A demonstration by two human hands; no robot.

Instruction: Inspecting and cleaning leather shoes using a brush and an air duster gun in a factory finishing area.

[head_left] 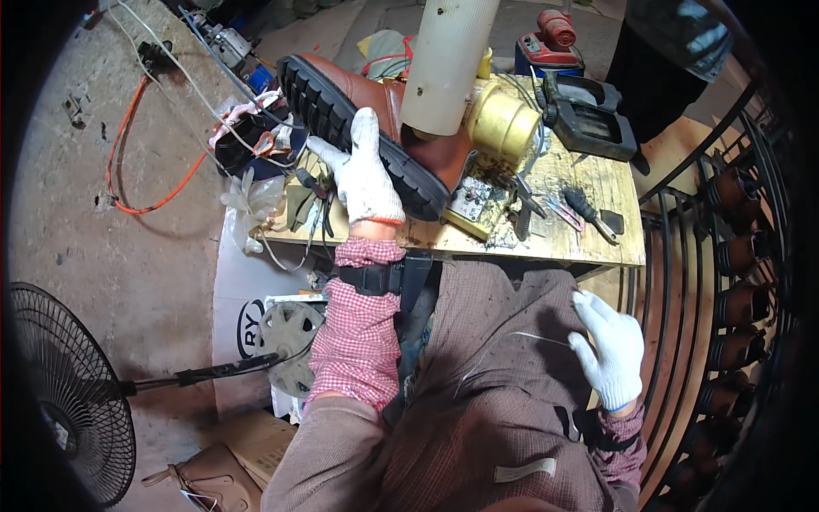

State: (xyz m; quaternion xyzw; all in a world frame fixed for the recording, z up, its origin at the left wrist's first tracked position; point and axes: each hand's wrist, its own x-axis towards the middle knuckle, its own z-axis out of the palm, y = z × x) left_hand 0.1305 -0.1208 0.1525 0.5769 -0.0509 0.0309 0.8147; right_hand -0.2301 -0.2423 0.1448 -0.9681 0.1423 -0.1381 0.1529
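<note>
A brown boot [375, 111] with a thick black treaded sole lies across the upper middle of the frame, sole turned up and toward the camera. Its long axis runs on a slant from upper left to lower right: one end of the sole points to the upper left, the other sits lower, near the centre of the frame, over the back edge of the wooden counter [597, 239]. A pale thick post [445, 64] comes down from the top edge into the boot's leather upper.

The left hand [363, 175], in a white knit glove, is pressed on the black sole about midway along it, fingers spread and curled over the sole's edge, gripping the boot. Its sleeve is red checked, with a black strap at the wrist.

The right hand [610, 350], also in a white glove, is at the lower right of the frame, well apart from the boot, over the brown apron [495, 410] on the lap. Its fingers are loosely bent; a thin pale thread [529, 337] runs leftward from it across the apron, and whether the fingers pinch it cannot be told.

On the counter, right of the boot, stand a brass-coloured can [502, 126] and scattered small tools [589, 213]. A black fan [68, 392] sits at the lower left.
</note>
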